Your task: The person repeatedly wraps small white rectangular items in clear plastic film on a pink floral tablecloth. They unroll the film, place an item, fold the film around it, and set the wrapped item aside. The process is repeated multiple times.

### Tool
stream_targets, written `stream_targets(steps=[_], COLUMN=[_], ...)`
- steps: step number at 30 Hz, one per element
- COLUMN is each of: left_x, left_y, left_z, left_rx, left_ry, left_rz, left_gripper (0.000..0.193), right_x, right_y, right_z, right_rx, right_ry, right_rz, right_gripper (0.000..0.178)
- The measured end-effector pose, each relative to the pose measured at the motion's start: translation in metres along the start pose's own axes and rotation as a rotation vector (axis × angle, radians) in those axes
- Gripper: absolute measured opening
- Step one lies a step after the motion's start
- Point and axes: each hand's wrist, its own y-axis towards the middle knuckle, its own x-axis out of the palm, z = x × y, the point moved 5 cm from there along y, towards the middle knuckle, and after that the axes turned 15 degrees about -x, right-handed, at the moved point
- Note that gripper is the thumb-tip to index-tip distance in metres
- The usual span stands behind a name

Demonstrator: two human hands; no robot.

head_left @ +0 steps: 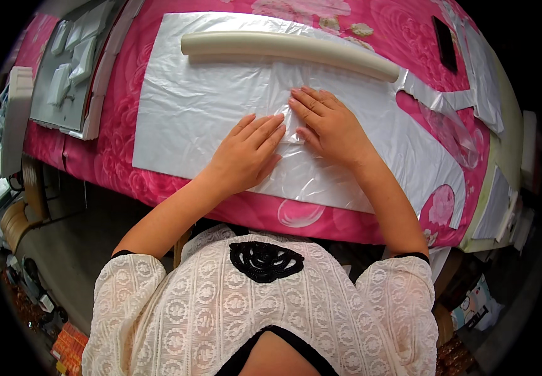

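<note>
A large white plastic bag (183, 119) with loop handles at its right end lies spread on the table, its surface creased. My left hand (244, 153) rests on the middle of the bag with its fingers stretched out. Beside it my right hand (332, 128) lies palm down on the same bag, thumb apart from the fingers, and the two hands nearly meet. No object shows in either hand, though what lies under the palms is hidden. Beyond my fingers, a long cream-coloured tube (283, 49) lies across the far part of the bag.
A pink floral tablecloth (120, 94) covers the table. At the left is a grey board (42, 111) with several folded white plastic packets (83, 59). A black phone-like object (444, 45) lies at the far right. A wooden chair (15, 227) stands at the lower left.
</note>
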Motion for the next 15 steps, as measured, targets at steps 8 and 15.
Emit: stream_targets(steps=[8, 15], left_x=[-0.005, -0.024], left_y=[0.013, -0.024], left_z=[-0.003, 0.013], left_rx=[0.065, 0.186], left_ry=[-0.061, -0.211], left_rz=[0.065, -0.116], left_gripper=[0.014, 0.048], right_x=[-0.006, -0.005], right_y=[0.003, -0.021], right_z=[0.008, -0.048], right_rx=[-0.011, -0.022], right_ry=[0.084, 0.169], right_rz=[0.103, 0.153], right_gripper=[0.037, 0.029])
